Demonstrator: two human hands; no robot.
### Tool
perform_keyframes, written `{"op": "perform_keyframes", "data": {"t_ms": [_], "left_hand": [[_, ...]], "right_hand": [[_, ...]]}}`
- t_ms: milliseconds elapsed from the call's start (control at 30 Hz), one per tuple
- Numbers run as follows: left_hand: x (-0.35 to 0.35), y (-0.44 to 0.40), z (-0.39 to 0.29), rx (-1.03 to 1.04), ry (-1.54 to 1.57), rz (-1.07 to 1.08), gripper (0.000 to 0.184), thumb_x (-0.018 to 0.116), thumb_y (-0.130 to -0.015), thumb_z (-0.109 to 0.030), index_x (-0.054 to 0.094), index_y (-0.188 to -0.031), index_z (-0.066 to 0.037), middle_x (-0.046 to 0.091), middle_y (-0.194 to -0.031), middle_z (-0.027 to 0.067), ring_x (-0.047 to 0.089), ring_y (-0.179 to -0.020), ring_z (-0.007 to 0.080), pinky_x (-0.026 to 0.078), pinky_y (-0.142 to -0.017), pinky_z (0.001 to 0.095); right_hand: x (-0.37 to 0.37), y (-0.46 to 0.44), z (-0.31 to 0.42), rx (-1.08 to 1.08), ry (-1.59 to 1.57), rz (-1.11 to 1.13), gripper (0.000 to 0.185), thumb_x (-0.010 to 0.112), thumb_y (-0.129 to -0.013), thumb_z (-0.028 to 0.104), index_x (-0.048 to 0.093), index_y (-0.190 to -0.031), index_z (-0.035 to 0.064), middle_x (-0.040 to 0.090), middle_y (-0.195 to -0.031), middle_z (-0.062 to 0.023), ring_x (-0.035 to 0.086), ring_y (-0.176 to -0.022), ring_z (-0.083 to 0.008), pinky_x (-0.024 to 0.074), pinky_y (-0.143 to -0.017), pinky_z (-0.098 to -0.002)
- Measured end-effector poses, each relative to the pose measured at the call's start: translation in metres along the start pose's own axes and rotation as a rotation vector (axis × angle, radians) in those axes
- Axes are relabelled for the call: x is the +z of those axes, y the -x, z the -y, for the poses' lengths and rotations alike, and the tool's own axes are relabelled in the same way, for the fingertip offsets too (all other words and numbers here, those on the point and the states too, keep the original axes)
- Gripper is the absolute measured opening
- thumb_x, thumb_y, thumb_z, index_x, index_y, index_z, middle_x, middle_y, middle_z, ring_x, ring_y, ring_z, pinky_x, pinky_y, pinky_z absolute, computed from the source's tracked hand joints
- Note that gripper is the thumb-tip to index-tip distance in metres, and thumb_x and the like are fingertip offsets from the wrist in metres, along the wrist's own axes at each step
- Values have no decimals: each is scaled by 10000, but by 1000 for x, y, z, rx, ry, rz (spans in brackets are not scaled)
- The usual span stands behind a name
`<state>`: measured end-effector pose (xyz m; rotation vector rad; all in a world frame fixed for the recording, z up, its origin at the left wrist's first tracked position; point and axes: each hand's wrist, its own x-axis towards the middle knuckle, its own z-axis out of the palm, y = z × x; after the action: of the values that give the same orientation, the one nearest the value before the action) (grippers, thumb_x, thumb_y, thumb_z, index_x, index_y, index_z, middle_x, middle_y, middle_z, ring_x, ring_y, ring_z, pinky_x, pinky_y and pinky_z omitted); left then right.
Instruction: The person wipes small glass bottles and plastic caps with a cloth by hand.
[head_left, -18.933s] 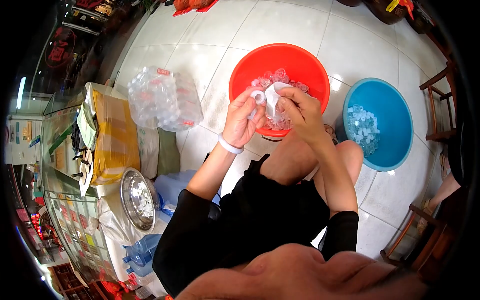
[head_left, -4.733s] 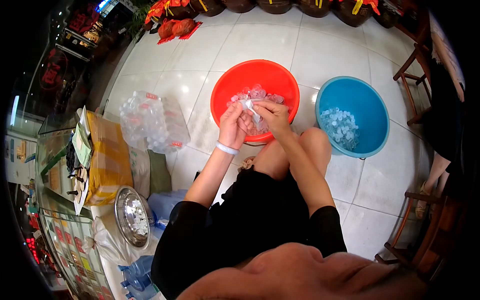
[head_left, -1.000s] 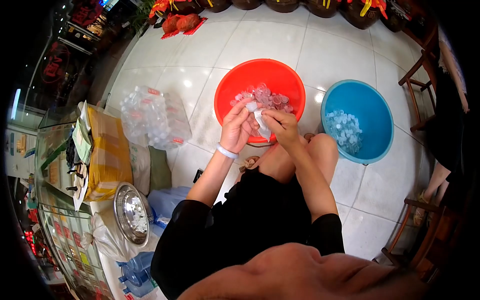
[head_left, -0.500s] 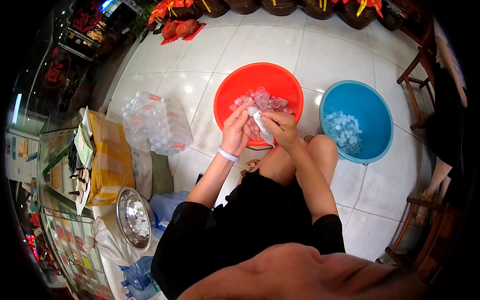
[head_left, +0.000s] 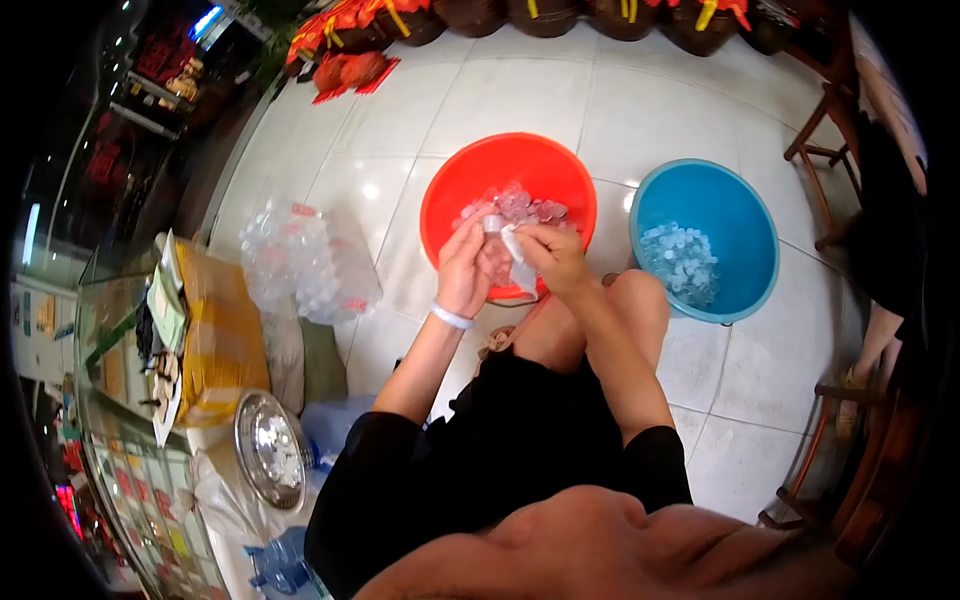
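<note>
Over the near part of a red basin (head_left: pixel 455 185), my left hand (head_left: pixel 466 268) pinches a small whitish clear cap-like piece (head_left: pixel 492 224) between thumb and fingers. My right hand (head_left: pixel 556 258) grips a white cloth or tissue (head_left: pixel 520 262) just right of that piece, and its lower end hangs down. Many clear, pinkish-looking pieces (head_left: pixel 518 203) lie in the basin under my hands. A blue basin (head_left: pixel 735 215) to the right holds many similar clear and white pieces (head_left: pixel 682 262).
Wrapped plastic bottles (head_left: pixel 308 262) lie left on the floor. Beside a glass case are a taped box (head_left: pixel 222 330) and a steel bowl (head_left: pixel 270 450) with white pieces. Dark jars (head_left: pixel 540 15) line the far side. A person's leg (head_left: pixel 878 335) and wooden stools (head_left: pixel 828 150) are at right.
Earlier the cloth was up against the small piece; now a narrow gap shows between them. Both hands remain over the red basin, and the whole view has shifted slightly.
</note>
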<state>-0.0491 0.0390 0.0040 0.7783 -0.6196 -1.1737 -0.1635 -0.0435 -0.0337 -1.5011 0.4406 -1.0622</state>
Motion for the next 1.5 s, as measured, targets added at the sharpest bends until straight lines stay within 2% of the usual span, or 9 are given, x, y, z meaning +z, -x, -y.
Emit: {"op": "perform_keyframes", "data": {"t_ms": [100,233,300,467,667,967,1200,1400,1500], "left_hand": [[6,-2,-1,-27,-56,-99,342,406,-898,-181,405,-1186,2,491,-1151,128,525,-880,179,441,-613,261],[2,-4,2,53,-190,-223,263,476,-861,-130,516,-1071,24,559,-952,76,517,-792,143,430,-617,246],[-1,0,2,99,-203,-150,300,438,-880,-113,447,-1137,42,556,-917,97,523,-749,137,437,-602,251],[2,0,4,166,-288,-73,305,444,-880,-119,455,-1133,50,560,-924,91,542,-765,133,482,-608,257],[-2,0,7,152,-360,-179,246,505,-838,-52,518,-1054,64,585,-864,98,548,-677,119,467,-580,217],[-14,2,1,108,-478,-164,186,530,-827,-68,562,-963,54,587,-757,79,539,-629,115,449,-558,203],[-15,2,4,103,-199,-213,189,524,-836,-95,552,-965,40,588,-829,78,545,-680,121,458,-588,223],[-4,12,10,75,-197,-266,238,513,-828,-49,504,-1035,69,558,-974,114,553,-868,178,471,-740,270],[-19,10,14,44,-255,-284,234,524,-814,-22,508,-1025,76,563,-954,113,554,-855,167,471,-728,262]], "right_hand": [[0,0,5,95,-198,13,145,515,-809,33,601,-900,-39,604,-752,-33,537,-665,-64,444,-574,-202],[5,0,-7,-59,-45,-78,145,577,-782,104,628,-862,-5,619,-677,-82,574,-607,-102,458,-541,-242],[7,3,-1,-98,-27,-101,151,576,-783,118,629,-858,-2,617,-674,-81,575,-614,-103,457,-546,-243],[2,2,10,1,-24,-3,173,559,-779,106,614,-889,-15,630,-735,-100,591,-660,-120,464,-588,-257],[6,2,-1,-166,36,-65,164,535,-792,115,613,-870,-7,621,-713,-104,586,-637,-130,454,-576,-263],[5,5,-4,-153,126,26,138,517,-782,111,583,-763,-9,563,-626,-113,546,-549,-164,420,-518,-289],[19,11,-3,-111,88,29,125,509,-795,108,570,-764,3,550,-613,-98,536,-543,-148,412,-507,-289],[25,10,-20,-65,106,-27,164,547,-785,82,587,-911,-14,597,-737,-126,582,-660,-153,463,-589,-271],[27,9,-15,-124,23,-113,114,525,-792,83,591,-827,-3,533,-595,-132,543,-527,-154,429,-492,-294]]}}
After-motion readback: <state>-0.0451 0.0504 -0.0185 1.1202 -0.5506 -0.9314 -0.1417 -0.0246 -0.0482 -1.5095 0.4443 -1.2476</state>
